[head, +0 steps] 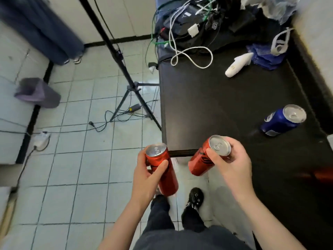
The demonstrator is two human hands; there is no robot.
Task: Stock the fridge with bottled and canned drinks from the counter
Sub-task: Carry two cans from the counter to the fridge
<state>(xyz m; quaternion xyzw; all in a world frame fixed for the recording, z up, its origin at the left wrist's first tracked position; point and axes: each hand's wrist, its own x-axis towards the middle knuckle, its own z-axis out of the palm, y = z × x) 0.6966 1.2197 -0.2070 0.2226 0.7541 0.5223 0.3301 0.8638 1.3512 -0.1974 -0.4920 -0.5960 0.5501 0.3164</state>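
My left hand (146,179) grips a tall red can (163,170) around its upper body, held upright over the tiled floor. A second red can (205,159) is held by my right hand (232,166), fingers wrapped near its silver top, tilted over the near corner of the black counter (225,109). A blue can (282,120) stands on the counter to the right, apart from both hands. No fridge is in view.
A tangle of cables (191,33), dark bags, a white bottle (237,64) and a blue cloth (266,55) crowd the counter's far end. A black tripod (129,83) with floor wires stands left of the counter. A purple bin (37,92) sits by the left wall. A person's trouser legs (54,29) stand at the far left.
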